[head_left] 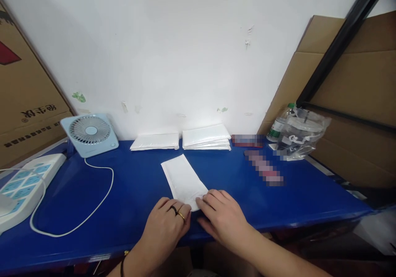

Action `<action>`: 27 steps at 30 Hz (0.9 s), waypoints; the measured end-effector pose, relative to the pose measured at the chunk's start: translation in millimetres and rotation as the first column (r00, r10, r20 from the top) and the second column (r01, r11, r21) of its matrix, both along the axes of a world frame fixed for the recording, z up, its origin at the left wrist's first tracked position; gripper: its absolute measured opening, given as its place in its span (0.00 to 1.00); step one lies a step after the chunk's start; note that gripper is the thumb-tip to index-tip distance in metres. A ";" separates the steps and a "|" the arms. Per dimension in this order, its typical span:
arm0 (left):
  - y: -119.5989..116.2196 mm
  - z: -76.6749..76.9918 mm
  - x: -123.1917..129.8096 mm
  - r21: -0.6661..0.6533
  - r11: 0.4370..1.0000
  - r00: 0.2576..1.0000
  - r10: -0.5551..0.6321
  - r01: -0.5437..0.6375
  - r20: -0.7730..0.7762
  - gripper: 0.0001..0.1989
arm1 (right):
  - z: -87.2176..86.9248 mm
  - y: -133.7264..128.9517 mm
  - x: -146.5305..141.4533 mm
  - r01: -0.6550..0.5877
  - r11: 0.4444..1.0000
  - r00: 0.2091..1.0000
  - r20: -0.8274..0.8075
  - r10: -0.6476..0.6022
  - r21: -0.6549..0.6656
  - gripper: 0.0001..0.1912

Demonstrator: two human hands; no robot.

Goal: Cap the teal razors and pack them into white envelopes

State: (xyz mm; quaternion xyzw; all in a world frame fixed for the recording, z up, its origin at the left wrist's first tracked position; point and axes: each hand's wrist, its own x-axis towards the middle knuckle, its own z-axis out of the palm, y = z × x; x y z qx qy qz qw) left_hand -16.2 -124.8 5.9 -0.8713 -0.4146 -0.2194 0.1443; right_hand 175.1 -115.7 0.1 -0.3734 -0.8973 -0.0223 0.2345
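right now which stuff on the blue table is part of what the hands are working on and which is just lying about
In hand:
- white padded envelope, near end under both hands
- left hand, right hand
- two stacks of like envelopes by the wall

Lying about:
- blue desk fan and its cord
- power strip
- water bottle
- clear plastic bag

Bright, even light, soft shadows, wide-angle bending at edges, two patches blurred.

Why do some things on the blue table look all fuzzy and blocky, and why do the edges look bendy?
Head view: two red items by the bottle are blurred into blocks; the wide lens bows the table edge; light is soft, with faint shadows under both hands on the sharp white envelope.
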 end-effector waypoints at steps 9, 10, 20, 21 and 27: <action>2.3 16.9 -41.5 0.048 0.965 0.757 0.172 -0.259 0.630 0.19 | 83.2 85.5 -10.3 0.013 0.959 0.767 -0.612 -0.191 -0.283 0.12; 1.6 10.9 -46.8 -0.004 0.965 0.725 0.199 -0.261 0.659 0.18 | 86.8 104.2 -19.3 -0.077 0.913 0.670 -0.699 -0.249 -0.400 0.12; -2.1 -27.6 -75.4 -0.272 0.920 0.607 0.390 -0.282 0.692 0.16 | 54.8 242.1 -135.6 -0.341 0.547 0.391 -0.644 -0.657 -0.765 0.04; -1.6 -26.8 -75.5 -0.293 0.918 0.603 0.397 -0.268 0.692 0.15 | 50.6 247.3 -140.5 -0.298 0.551 0.424 -0.625 -0.655 -0.780 0.04; 1.1 -26.2 -75.1 -0.360 0.909 0.596 0.411 -0.210 0.690 0.14 | 46.3 256.5 -113.5 0.008 0.668 0.649 -0.504 -0.570 -0.744 0.08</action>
